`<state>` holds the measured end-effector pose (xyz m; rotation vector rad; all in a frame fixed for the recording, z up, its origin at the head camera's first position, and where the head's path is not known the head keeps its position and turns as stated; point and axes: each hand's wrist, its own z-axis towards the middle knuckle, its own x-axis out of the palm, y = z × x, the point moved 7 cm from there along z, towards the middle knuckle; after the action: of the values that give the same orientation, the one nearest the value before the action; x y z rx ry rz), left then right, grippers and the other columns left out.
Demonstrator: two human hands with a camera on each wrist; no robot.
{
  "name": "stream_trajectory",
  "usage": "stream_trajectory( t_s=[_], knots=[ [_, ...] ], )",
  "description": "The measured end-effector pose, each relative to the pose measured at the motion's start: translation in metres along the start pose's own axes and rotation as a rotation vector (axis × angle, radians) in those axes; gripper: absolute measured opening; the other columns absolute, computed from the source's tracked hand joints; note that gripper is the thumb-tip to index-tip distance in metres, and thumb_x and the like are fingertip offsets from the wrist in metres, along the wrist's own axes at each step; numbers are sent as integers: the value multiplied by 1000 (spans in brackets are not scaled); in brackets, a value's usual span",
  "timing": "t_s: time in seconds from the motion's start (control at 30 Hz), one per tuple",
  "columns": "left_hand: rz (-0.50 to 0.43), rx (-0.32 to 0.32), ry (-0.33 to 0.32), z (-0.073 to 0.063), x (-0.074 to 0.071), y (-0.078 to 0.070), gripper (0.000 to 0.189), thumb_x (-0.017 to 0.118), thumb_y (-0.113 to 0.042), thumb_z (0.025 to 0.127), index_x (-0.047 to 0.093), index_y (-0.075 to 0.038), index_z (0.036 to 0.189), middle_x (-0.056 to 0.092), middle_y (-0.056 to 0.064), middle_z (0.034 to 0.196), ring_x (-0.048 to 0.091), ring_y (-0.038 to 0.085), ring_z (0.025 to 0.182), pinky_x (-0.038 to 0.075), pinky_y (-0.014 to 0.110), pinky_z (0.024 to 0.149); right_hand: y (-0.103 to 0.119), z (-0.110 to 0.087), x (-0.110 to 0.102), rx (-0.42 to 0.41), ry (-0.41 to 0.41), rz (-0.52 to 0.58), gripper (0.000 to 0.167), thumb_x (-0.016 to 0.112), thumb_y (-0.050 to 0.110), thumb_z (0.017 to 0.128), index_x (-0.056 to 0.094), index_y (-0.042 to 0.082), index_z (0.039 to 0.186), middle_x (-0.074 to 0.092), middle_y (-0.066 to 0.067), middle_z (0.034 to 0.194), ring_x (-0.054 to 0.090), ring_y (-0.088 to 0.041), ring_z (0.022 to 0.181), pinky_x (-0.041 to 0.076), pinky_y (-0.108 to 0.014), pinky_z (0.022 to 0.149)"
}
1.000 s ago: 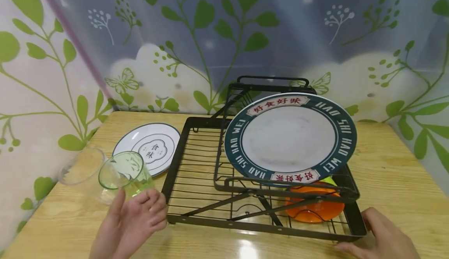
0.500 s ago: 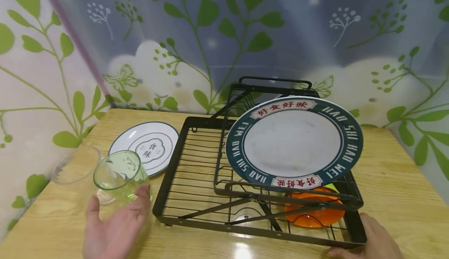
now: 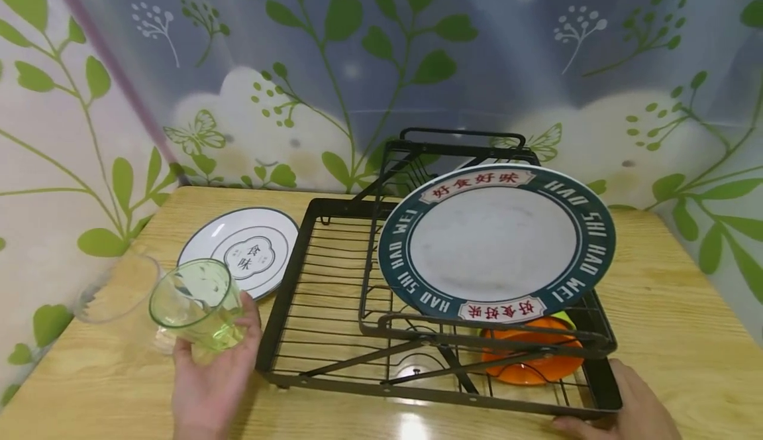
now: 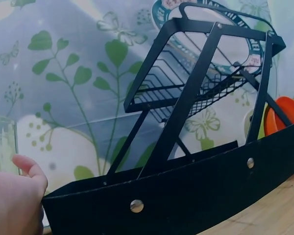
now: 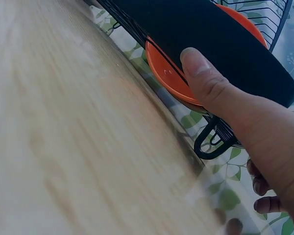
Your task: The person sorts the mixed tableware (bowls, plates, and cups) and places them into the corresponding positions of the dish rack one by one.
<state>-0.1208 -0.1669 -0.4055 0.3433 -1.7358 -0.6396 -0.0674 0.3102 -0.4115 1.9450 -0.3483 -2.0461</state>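
My left hand (image 3: 217, 377) is around a green glass (image 3: 193, 304), thumb on its left side and fingers on its right. Only part of the glass (image 4: 2, 147) shows at the edge of the left wrist view. My right hand (image 3: 634, 403) holds the front right corner of a black two-tier dish rack (image 3: 334, 377); the thumb (image 5: 198, 63) presses its front rail, while some fingers curl loosely below. A large green-rimmed plate (image 3: 495, 244) leans on the upper tier. An orange bowl (image 3: 530, 367) sits in the lower tier, with something lime-green partly hidden behind it.
A small white plate (image 3: 208, 238) lies left of the rack, behind the green glass. A clear glass (image 3: 119, 291) stands at the far left. The wooden table (image 3: 667, 281) meets a leaf-patterned backdrop (image 3: 298, 42) at the back.
The rack, with its contents, has shifted slightly left at its front, my right hand following. My left hand moved from the rack's front left corner to the green glass and came around it.
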Motion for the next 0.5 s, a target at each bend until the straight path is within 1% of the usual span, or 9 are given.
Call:
stream_trajectory(
  t_s=[0.17, 0.3, 0.5],
  knots=[
    [13, -21, -27, 4, -2, -4, 51, 64, -43, 89, 47, -31, 135, 48, 4, 137, 44, 25, 125, 39, 31, 94, 0, 0, 0, 21, -4, -41, 89, 82, 67, 56, 57, 5, 114, 54, -1, 82, 49, -19, 74, 43, -37, 62],
    [19, -40, -31, 5, -2, -6, 50, 66, -37, 88, 47, -29, 134, 49, 5, 135, 44, 25, 124, 40, 31, 94, 0, 0, 1, 17, -3, -42, 87, 81, 67, 57, 57, 5, 113, 53, 0, 82, 47, -19, 74, 42, -36, 62],
    [31, -66, -30, 4, -2, -6, 48, 67, -36, 88, 50, -28, 132, 50, 5, 136, 44, 24, 125, 40, 30, 94, 3, -2, -2, -36, -73, -19, 87, 86, 61, 55, 57, 4, 115, 51, 2, 79, 45, -16, 72, 41, -33, 59]
  ],
)
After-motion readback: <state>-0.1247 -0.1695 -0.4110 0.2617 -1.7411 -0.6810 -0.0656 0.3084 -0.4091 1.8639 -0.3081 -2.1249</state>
